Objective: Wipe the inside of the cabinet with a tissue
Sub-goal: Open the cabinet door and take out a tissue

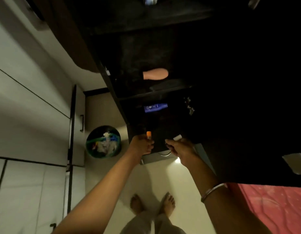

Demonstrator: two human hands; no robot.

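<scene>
At the low front of the dark cabinet [163, 53], both my hands reach toward its bottom compartment. My left hand [141, 146] has its fingers curled round a small orange-tipped thing [148, 133]; my right hand [178, 147] pinches a small white piece [177, 137], possibly the tissue, though I cannot tell. The shelves lie beyond and above my fingertips, running across me. My right hand seems nearer the opening. Inside looks black, dim.
</scene>
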